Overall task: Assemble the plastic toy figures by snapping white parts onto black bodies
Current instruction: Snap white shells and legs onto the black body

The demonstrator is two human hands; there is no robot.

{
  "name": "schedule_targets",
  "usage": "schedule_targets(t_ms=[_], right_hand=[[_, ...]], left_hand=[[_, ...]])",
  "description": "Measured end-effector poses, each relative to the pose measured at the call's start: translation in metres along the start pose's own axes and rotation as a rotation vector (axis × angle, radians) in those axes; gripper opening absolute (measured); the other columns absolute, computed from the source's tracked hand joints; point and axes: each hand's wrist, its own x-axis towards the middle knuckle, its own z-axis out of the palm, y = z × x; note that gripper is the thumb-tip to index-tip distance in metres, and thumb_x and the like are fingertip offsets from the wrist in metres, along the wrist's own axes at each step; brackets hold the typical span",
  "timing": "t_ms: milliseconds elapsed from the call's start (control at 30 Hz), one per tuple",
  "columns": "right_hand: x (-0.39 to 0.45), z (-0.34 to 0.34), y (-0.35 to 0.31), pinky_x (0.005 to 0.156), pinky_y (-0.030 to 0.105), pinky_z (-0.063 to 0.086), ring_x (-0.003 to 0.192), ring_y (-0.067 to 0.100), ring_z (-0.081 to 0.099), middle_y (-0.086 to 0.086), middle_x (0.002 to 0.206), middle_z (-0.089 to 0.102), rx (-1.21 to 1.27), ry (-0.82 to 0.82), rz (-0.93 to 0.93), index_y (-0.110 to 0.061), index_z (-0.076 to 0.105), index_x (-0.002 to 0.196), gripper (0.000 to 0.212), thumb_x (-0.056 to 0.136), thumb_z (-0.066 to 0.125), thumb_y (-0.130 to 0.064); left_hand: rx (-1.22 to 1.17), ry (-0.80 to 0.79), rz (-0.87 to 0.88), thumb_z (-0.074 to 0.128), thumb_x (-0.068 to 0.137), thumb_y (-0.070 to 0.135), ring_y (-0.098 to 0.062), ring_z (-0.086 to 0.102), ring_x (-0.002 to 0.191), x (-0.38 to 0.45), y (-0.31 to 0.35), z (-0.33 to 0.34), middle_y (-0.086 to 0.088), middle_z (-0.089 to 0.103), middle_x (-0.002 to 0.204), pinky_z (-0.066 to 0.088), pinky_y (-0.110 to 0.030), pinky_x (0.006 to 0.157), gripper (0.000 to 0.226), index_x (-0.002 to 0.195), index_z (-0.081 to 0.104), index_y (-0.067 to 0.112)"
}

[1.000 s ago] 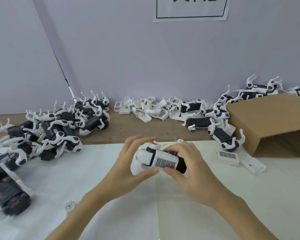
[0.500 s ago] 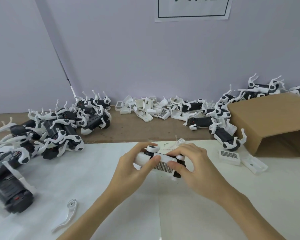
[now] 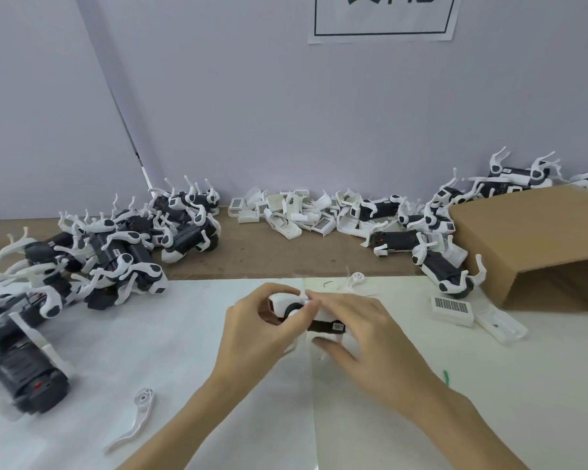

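— At table centre, over the white sheet [image 3: 184, 334]: what is held?
— One toy figure [image 3: 306, 317], black body with white shell, low above the sheet. Left hand [image 3: 252, 330] curls round its left end; right hand [image 3: 364, 337] grips the right end, thumb underneath.
— Loose items nearby?
— One white leg part [image 3: 134, 422], lying front left. One barcoded white cover [image 3: 452, 308], right, beside the cardboard box [image 3: 537, 245].
— Stock?
— Finished figures heaped left [image 3: 109, 252]; white shells piled against the wall [image 3: 296, 215]; more figures by the box.
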Motion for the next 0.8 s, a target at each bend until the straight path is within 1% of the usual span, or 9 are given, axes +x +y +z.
schedule_targets(t_ms=[100, 200, 300, 367, 433, 500, 567, 700, 800], right_hand=[[0.0, 0.014, 0.0, 0.104, 0.015, 0.038, 0.114, -0.001, 0.049, -0.027, 0.124, 0.066, -0.008, 0.085, 0.077, -0.034, 0.063, 0.137, 0.053, 0.09, 0.078, -0.013], [0.001, 0.007, 0.007, 0.074, 0.009, 0.044, 0.092, 0.002, 0.064, -0.026, 0.101, 0.07, 0.287, 0.012, 0.234, -0.054, 0.059, 0.12, 0.045, 0.098, 0.068, -0.016], [-0.002, 0.0, 0.01, 0.063, 0.012, 0.044, 0.085, 0.007, 0.066, -0.022, 0.106, 0.073, 0.366, 0.022, 0.245, -0.052, 0.058, 0.121, 0.042, 0.101, 0.065, -0.015], [-0.001, 0.0, 0.01, 0.066, 0.018, 0.049, 0.091, 0.01, 0.069, -0.025, 0.11, 0.072, 0.374, 0.002, 0.239, -0.054, 0.057, 0.124, 0.047, 0.101, 0.065, -0.013], [0.0, 0.001, 0.012, 0.072, 0.022, 0.052, 0.094, 0.012, 0.068, -0.027, 0.109, 0.071, 0.342, -0.024, 0.24, -0.051, 0.056, 0.122, 0.043, 0.099, 0.064, -0.016], [0.001, 0.002, 0.011, 0.076, 0.013, 0.045, 0.102, 0.003, 0.06, -0.03, 0.11, 0.066, 0.221, -0.024, 0.199, -0.048, 0.054, 0.119, 0.032, 0.095, 0.06, -0.028], [0.0, 0.0, 0.011, 0.087, 0.011, 0.04, 0.106, 0.0, 0.052, -0.027, 0.112, 0.063, 0.093, 0.045, 0.128, -0.047, 0.056, 0.121, 0.033, 0.091, 0.062, -0.035], [0.002, -0.003, 0.014, 0.095, 0.028, 0.046, 0.107, 0.016, 0.053, -0.009, 0.116, 0.059, -0.117, 0.156, -0.027, -0.029, 0.063, 0.138, 0.045, 0.094, 0.073, -0.033], [0.003, -0.003, 0.012, 0.099, 0.028, 0.046, 0.109, 0.015, 0.05, -0.007, 0.117, 0.049, -0.124, 0.115, -0.033, -0.037, 0.061, 0.141, 0.054, 0.089, 0.076, -0.04]], left_hand=[[0.01, -0.025, 0.014, 0.078, 0.061, 0.076, -0.006, 0.071, 0.073, -0.001, 0.003, 0.001, 0.016, 0.075, 0.079, 0.055, -0.024, 0.067, 0.055, 0.104, 0.075, 0.042], [-0.06, -0.085, 0.175, 0.079, 0.073, 0.062, -0.015, 0.074, 0.086, -0.001, 0.006, 0.001, 0.01, 0.078, 0.094, 0.056, -0.021, 0.079, 0.038, 0.108, 0.077, 0.047], [-0.022, -0.092, 0.279, 0.079, 0.078, 0.056, -0.018, 0.073, 0.091, -0.005, 0.008, 0.003, 0.01, 0.074, 0.1, 0.054, -0.018, 0.085, 0.046, 0.122, 0.077, 0.043], [-0.005, -0.084, 0.285, 0.076, 0.081, 0.055, -0.018, 0.072, 0.091, -0.005, 0.01, 0.003, 0.012, 0.072, 0.098, 0.053, -0.016, 0.084, 0.05, 0.126, 0.076, 0.036], [-0.03, -0.058, 0.266, 0.072, 0.083, 0.055, -0.019, 0.071, 0.086, -0.003, 0.01, 0.002, 0.012, 0.071, 0.091, 0.052, -0.016, 0.08, 0.041, 0.119, 0.08, 0.037], [-0.064, -0.024, 0.223, 0.069, 0.086, 0.057, -0.018, 0.071, 0.079, -0.003, 0.011, 0.001, 0.007, 0.07, 0.083, 0.052, -0.017, 0.076, 0.025, 0.1, 0.084, 0.042], [-0.118, -0.035, 0.131, 0.067, 0.094, 0.062, -0.011, 0.071, 0.079, -0.003, 0.013, 0.0, 0.003, 0.072, 0.083, 0.05, -0.017, 0.076, 0.028, 0.093, 0.084, 0.039], [-0.289, -0.25, -0.126, 0.052, 0.097, 0.069, -0.017, 0.074, 0.103, 0.004, 0.016, -0.007, 0.002, 0.08, 0.109, 0.056, -0.024, 0.091, 0.048, 0.117, 0.079, 0.035], [-0.199, -0.273, -0.107, 0.075, 0.08, 0.068, -0.012, 0.075, 0.1, 0.005, 0.012, -0.008, 0.007, 0.079, 0.104, 0.055, -0.016, 0.076, 0.047, 0.122, 0.07, 0.046]])
